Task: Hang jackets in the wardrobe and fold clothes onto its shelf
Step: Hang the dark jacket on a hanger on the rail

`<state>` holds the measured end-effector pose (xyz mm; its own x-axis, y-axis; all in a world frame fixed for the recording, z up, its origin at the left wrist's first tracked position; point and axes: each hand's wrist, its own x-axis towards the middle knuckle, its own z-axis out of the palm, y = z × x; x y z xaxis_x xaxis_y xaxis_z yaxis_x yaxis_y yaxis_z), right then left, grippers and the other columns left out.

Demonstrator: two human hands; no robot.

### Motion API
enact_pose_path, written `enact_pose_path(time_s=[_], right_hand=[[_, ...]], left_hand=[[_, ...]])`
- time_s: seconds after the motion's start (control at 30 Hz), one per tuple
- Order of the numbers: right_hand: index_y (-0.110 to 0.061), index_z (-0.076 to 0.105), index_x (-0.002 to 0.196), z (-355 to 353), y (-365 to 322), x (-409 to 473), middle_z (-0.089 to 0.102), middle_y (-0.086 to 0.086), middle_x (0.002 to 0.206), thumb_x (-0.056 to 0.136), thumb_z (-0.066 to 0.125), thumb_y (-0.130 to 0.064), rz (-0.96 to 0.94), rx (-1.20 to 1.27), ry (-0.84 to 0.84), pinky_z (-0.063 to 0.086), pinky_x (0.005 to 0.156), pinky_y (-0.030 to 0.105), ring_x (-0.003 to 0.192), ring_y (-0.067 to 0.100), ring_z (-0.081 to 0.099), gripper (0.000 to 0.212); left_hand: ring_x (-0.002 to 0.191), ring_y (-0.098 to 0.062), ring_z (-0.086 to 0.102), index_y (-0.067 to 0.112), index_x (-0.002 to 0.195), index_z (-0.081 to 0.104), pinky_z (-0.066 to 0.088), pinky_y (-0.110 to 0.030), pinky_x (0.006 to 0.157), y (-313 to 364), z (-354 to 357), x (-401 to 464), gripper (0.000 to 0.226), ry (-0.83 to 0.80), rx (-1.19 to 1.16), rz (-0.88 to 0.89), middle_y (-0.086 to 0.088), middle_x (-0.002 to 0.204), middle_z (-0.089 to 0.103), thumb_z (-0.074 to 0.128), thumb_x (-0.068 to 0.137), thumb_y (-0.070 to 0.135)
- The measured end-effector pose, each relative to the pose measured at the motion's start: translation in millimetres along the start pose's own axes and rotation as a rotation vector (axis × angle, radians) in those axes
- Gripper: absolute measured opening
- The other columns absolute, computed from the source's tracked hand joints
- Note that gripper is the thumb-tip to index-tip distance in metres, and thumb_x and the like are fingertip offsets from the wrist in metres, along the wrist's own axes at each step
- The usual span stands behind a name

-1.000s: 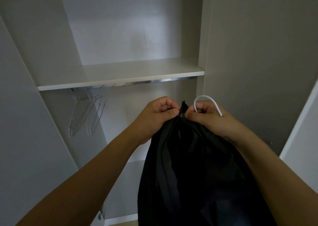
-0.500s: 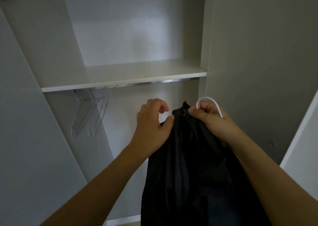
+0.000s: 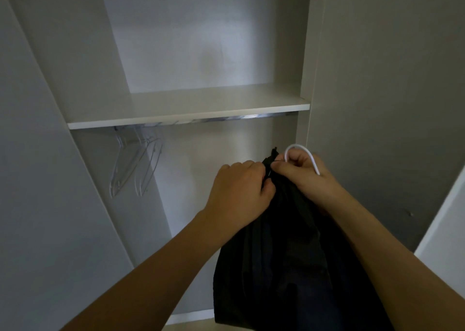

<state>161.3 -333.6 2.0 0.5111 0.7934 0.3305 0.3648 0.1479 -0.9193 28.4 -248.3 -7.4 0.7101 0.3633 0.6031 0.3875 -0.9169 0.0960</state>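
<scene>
- Nearest the camera, two bare forearms reached forward and up from the lower edge of the view, the left one from the lower left, the right one from the lower right.
- A black jacket [image 3: 289,260] hung down between the forearms, in front of the open wardrobe and not yet on the rail; its lower part ran out of view at the bottom.
- The left hand [image 3: 239,192] had its fingers curled round the jacket's top edge, pinching the fabric at the collar.
- The right hand [image 3: 299,174] was touching the left, its fingers curled round the collar and the neck of a white hanger [image 3: 302,154], whose hook curved up above the knuckles.
- Farther in, to the left, several clear hangers [image 3: 136,169] hung together from a metal rail [image 3: 226,119] fixed just under the shelf.
- The white shelf [image 3: 188,109] spanned the wardrobe above the rail.
- Beyond it stood the pale back panel [image 3: 201,41] of the wardrobe.
- To the right, a grey wardrobe door [image 3: 392,91] stood beside the opening.
</scene>
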Motion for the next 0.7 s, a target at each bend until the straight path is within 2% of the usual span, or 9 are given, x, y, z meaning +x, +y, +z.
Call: enact_pose_path(time_s=[0.13,0.23,0.3,0.37,0.43,0.53,0.6,0.63,0.7], right_hand=[[0.002,0.064,0.083,-3,4,6,0.064,0.018,0.076,0.09,0.062,-0.007,-0.036,-0.032,0.073,0.049,0.07,0.03,0.07,0.017,0.06,0.012],[0.002,0.062,0.082,3,6,12,0.062,0.018,0.077,0.091,0.06,-0.004,-0.041,-0.008,0.147,0.048,0.07,0.028,0.071,0.017,0.058,0.011],[-0.006,0.061,0.079,-1,7,19,0.06,0.011,0.074,0.092,0.059,-0.004,-0.003,0.062,0.213,0.047,0.071,0.028,0.072,0.016,0.057,0.012],[-0.011,0.061,0.08,-13,5,23,0.061,0.007,0.076,0.093,0.058,-0.007,0.047,0.14,0.253,0.048,0.072,0.027,0.074,0.016,0.058,0.014],[-0.01,0.062,0.082,-23,2,23,0.06,0.007,0.077,0.093,0.058,-0.008,0.025,0.128,0.214,0.047,0.075,0.028,0.077,0.018,0.057,0.012],[-0.009,0.061,0.083,-20,-4,22,0.058,0.013,0.08,0.093,0.058,-0.007,-0.056,0.09,0.114,0.046,0.077,0.034,0.079,0.022,0.055,0.011],[-0.009,0.063,0.084,-15,-10,23,0.06,0.013,0.08,0.093,0.058,-0.007,-0.081,0.083,0.078,0.048,0.075,0.033,0.077,0.021,0.057,0.01],[-0.009,0.063,0.083,-13,-12,24,0.06,0.011,0.078,0.093,0.059,-0.008,-0.091,0.082,0.068,0.049,0.072,0.03,0.074,0.018,0.058,0.011],[-0.01,0.064,0.08,-12,-13,27,0.06,0.007,0.075,0.093,0.059,-0.008,-0.109,0.089,0.068,0.048,0.067,0.023,0.07,0.013,0.058,0.013]], left_hand=[[0.068,-0.017,0.049,0.018,0.08,0.046,0.032,-0.032,0.067,2,4,-2,0.026,-0.011,0.007,0.013,0.005,0.074,0.045,0.037,0.101,0.03],[0.07,-0.02,0.048,0.02,0.08,0.048,0.026,-0.033,0.067,7,0,2,0.017,-0.011,0.127,0.044,0.001,0.076,0.05,0.042,0.095,0.026],[0.068,-0.024,0.053,0.02,0.076,0.054,0.027,-0.033,0.065,21,3,-16,0.011,-0.084,0.201,0.157,-0.002,0.074,0.057,0.047,0.082,0.024],[0.065,-0.022,0.054,0.02,0.071,0.055,0.035,-0.031,0.064,32,7,-50,0.016,-0.199,0.166,0.268,0.0,0.07,0.057,0.043,0.079,0.025],[0.071,-0.022,0.054,0.019,0.073,0.055,0.043,-0.034,0.067,23,5,-56,0.019,-0.189,-0.02,0.205,0.0,0.074,0.057,0.043,0.087,0.026],[0.098,-0.016,0.053,0.021,0.103,0.056,0.046,-0.037,0.086,-1,-12,-9,0.025,-0.098,-0.47,-0.203,0.003,0.105,0.057,0.053,0.09,0.042],[0.114,-0.011,0.052,0.023,0.125,0.05,0.044,-0.034,0.099,-16,-22,26,0.05,-0.28,-0.746,-0.356,0.005,0.125,0.054,0.065,0.086,0.05],[0.115,-0.012,0.056,0.022,0.128,0.051,0.045,-0.035,0.102,-18,-24,37,0.053,-0.41,-0.854,-0.371,0.005,0.127,0.057,0.068,0.085,0.047],[0.107,-0.013,0.064,0.022,0.123,0.062,0.048,-0.034,0.1,-16,-22,46,0.042,-0.6,-0.887,-0.335,0.002,0.118,0.066,0.071,0.085,0.039]])
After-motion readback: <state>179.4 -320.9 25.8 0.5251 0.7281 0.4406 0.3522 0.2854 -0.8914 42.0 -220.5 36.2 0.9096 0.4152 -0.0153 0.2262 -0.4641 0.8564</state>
